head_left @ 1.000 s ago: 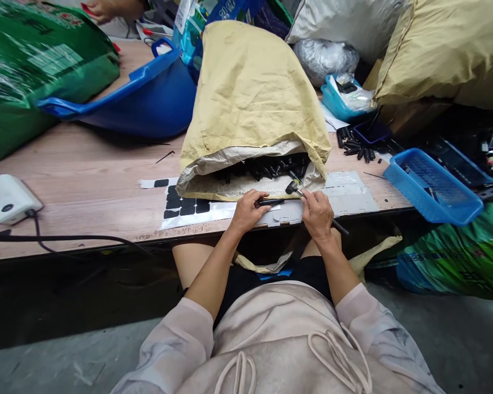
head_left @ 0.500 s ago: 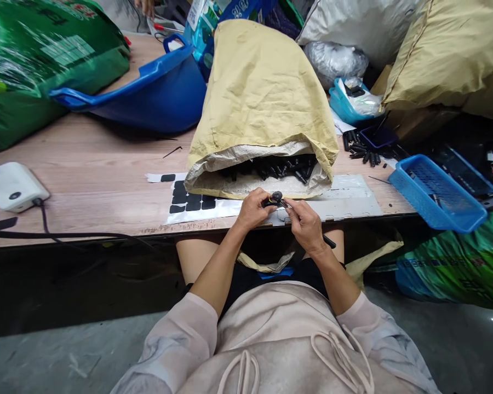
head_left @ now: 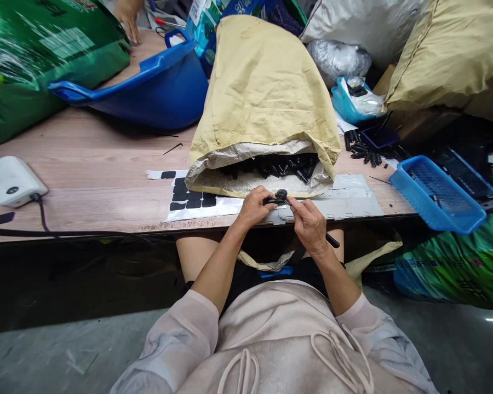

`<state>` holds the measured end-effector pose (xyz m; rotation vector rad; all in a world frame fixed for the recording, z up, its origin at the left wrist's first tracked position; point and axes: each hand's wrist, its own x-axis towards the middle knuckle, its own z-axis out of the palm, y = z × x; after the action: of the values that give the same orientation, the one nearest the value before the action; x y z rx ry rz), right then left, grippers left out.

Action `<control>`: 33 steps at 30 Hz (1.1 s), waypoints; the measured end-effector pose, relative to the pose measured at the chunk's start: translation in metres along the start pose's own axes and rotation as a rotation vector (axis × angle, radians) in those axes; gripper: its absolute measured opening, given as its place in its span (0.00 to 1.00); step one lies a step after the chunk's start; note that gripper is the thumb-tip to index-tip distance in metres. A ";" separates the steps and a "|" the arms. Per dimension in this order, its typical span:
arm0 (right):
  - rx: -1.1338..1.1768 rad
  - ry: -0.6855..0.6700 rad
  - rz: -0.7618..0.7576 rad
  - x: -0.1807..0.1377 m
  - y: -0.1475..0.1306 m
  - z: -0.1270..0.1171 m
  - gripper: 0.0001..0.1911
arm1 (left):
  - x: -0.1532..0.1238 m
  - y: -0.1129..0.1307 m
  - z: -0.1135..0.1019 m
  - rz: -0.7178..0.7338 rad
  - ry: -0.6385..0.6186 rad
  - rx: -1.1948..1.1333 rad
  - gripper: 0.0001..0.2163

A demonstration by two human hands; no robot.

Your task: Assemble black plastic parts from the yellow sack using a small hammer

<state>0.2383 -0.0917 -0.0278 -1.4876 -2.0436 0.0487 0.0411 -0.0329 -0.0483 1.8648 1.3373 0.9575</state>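
Note:
My left hand (head_left: 255, 206) is closed round a small black part (head_left: 274, 200) at the table's front edge. My right hand (head_left: 309, 224) grips a slim tool (head_left: 332, 241) like a small hammer, whose round black head (head_left: 281, 193) rests on that part. Just behind my hands lies a yellow paper sack (head_left: 263, 93) on its side, its open mouth showing several black parts (head_left: 279, 165). A white sheet with black square pads (head_left: 189, 200) lies to the left of my hands.
A blue tub (head_left: 156, 87) and green bags (head_left: 33, 49) sit at the back left, with another person's hand (head_left: 128, 19) beyond. A white device (head_left: 10, 180) with a cable is at the left. Blue baskets (head_left: 435, 191), loose black parts (head_left: 361, 148) and more sacks stand at the right.
My right hand swung the tool's head leftwards from near the sack mouth onto the part in my left hand. The other person's hand at the back moved.

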 end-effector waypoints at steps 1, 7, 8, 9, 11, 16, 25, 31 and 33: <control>0.004 0.005 0.006 -0.001 0.001 0.000 0.20 | 0.000 -0.001 0.000 -0.001 0.001 0.006 0.06; 0.027 -0.003 0.035 -0.003 0.008 0.000 0.20 | 0.000 -0.003 0.001 -0.014 0.006 0.020 0.07; 0.031 0.012 0.046 -0.001 0.011 0.000 0.19 | 0.000 -0.003 0.001 -0.010 0.006 0.021 0.07; 0.030 0.030 0.055 0.001 0.015 -0.001 0.19 | -0.001 -0.003 0.001 -0.005 0.005 0.024 0.08; 0.004 0.066 0.071 0.006 0.024 -0.003 0.19 | -0.001 -0.003 0.000 0.006 0.007 0.038 0.08; -0.174 0.066 0.088 0.020 0.053 -0.001 0.17 | -0.002 -0.001 0.001 0.018 0.014 0.099 0.10; -0.296 0.086 0.110 0.016 0.060 0.015 0.16 | -0.003 -0.003 -0.001 0.050 -0.020 0.103 0.07; -0.331 0.107 0.106 0.016 0.057 0.016 0.16 | -0.004 0.000 -0.004 0.107 0.022 0.074 0.06; -0.338 0.107 0.107 0.017 0.057 0.016 0.16 | -0.011 0.004 -0.005 0.182 0.087 0.026 0.05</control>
<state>0.2761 -0.0513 -0.0540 -1.7607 -1.9534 -0.3420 0.0367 -0.0440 -0.0439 2.0118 1.2517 1.1298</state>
